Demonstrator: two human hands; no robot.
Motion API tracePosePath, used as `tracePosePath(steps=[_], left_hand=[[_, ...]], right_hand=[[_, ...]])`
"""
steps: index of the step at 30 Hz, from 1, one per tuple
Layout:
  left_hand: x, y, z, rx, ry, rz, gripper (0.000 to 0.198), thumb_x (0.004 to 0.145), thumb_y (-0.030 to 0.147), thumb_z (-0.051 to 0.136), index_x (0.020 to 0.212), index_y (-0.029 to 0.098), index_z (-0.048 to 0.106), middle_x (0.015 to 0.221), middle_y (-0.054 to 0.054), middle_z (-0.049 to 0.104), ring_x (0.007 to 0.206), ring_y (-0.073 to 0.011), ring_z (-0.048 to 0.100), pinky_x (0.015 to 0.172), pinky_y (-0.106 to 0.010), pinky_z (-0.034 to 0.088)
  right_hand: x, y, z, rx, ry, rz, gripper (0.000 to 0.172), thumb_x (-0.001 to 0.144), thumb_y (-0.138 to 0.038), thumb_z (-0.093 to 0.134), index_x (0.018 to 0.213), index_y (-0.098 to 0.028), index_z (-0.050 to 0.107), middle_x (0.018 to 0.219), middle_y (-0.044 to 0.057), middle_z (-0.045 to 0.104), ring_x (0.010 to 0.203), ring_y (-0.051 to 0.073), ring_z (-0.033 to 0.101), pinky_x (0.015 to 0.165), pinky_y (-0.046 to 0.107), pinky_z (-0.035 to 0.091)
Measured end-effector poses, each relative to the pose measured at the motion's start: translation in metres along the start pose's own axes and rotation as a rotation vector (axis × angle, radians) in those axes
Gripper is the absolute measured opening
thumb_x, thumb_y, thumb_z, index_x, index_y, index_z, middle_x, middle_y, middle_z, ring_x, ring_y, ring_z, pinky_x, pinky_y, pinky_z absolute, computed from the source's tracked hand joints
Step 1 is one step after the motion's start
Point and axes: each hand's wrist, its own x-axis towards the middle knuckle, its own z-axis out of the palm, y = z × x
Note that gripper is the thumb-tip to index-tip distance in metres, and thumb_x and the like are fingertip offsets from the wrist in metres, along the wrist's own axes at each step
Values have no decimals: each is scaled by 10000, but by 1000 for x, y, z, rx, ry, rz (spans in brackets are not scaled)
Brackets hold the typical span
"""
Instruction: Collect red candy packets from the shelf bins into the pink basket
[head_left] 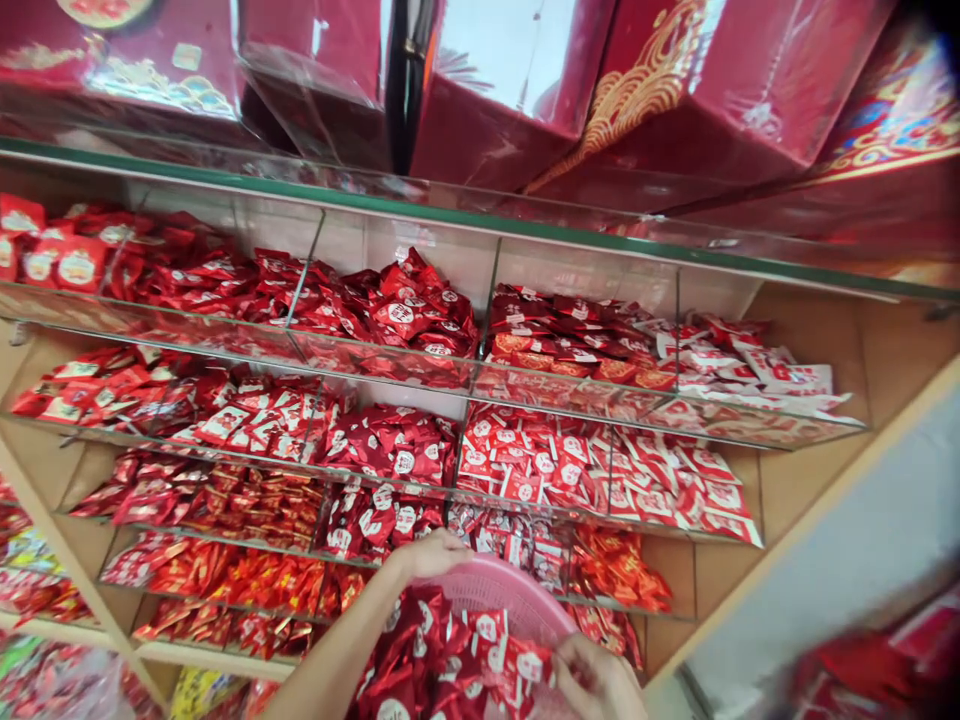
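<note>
A pink plastic basket (517, 578) is at the bottom centre, filled with small wrapped packets in dark red and in red and white. My left hand (435, 555) is closed on its far rim, the forearm crossing over the left side. At the basket's right side, my right hand (596, 680) is closed, thumb and finger pinching the edge of a small red-and-white packet (531, 665). Dark red packets (397, 695) with round white labels fill the left part of the basket. The basket's near side is out of view.
Tiered glass-fronted shelves hold red packets (405, 315), red-and-white packets (525, 460) and orange-red packets (619, 565), split by clear dividers. Large red gift boxes (510, 130) stand on the glass shelf (360, 195) above. A wooden side panel (810, 510) borders the shelves at right.
</note>
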Motion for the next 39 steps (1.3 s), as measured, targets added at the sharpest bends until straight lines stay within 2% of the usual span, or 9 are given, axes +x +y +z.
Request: tracePosePath(steps=[5, 10, 18, 22, 25, 30, 34, 36, 39], left_hand=[[-2, 2, 0, -3, -32, 52, 440, 720, 570, 450, 612, 152, 535, 575, 26, 428, 562, -106, 371, 513, -216, 280], [-4, 6, 1, -2, -63, 46, 465, 711, 611, 451, 588, 163, 480, 562, 31, 376, 552, -102, 335, 509, -217, 264], [-8, 10, 5, -24, -52, 50, 470, 678, 634, 445, 552, 186, 379, 561, 43, 321, 548, -98, 300, 512, -230, 227], [-10, 11, 5, -16, -44, 47, 495, 669, 659, 451, 547, 185, 380, 552, 47, 315, 549, -96, 292, 514, -232, 222], [-13, 14, 4, -21, -50, 38, 506, 666, 670, 462, 565, 176, 426, 559, 46, 346, 552, -97, 308, 511, -230, 232], [-13, 14, 5, -29, -59, 48, 472, 697, 628, 461, 592, 168, 470, 574, 36, 396, 572, -104, 342, 531, -227, 263], [-7, 3, 6, -15, -40, 56, 456, 715, 605, 450, 578, 170, 442, 570, 40, 374, 556, -96, 327, 530, -223, 265], [-4, -4, 6, 12, -35, 66, 462, 712, 605, 450, 558, 170, 423, 563, 44, 356, 547, -91, 317, 535, -222, 265], [-1, -11, 5, 21, -54, 30, 464, 695, 618, 452, 581, 169, 455, 566, 45, 364, 553, -94, 318, 533, -221, 258]], right_hand=[[5, -23, -10, 58, 44, 54, 212, 795, -297, 422, 633, -183, 499, 551, -20, 545, 538, 124, 512, 515, 205, 349], [11, -23, -5, 91, 31, 39, 195, 802, -279, 395, 654, -185, 480, 572, -9, 565, 541, 135, 543, 522, 220, 362], [17, -8, 23, 345, -177, 196, 156, 826, -336, 369, 721, -220, 380, 448, -85, 442, 388, 145, 556, 374, 208, 342], [20, -7, 31, 385, -239, 177, 164, 853, -365, 327, 783, -223, 368, 444, -92, 441, 376, 148, 542, 354, 206, 328], [23, -8, 33, 281, -250, 183, 171, 861, -321, 307, 784, -206, 409, 476, -65, 488, 384, 141, 544, 359, 206, 311], [25, -7, 38, -145, -36, 63, 218, 829, -183, 352, 674, -169, 504, 622, 31, 611, 568, 144, 578, 510, 227, 352], [23, -10, 36, -328, -3, 48, 212, 836, -155, 357, 755, -138, 551, 690, 77, 637, 600, 153, 579, 518, 235, 324], [24, -20, 23, -389, 1, 10, 180, 832, -170, 392, 795, -134, 564, 708, 86, 640, 620, 161, 586, 523, 237, 315], [28, -44, -16, -418, 20, -1, 197, 860, -240, 401, 825, -168, 581, 661, 62, 637, 600, 164, 595, 507, 234, 294]])
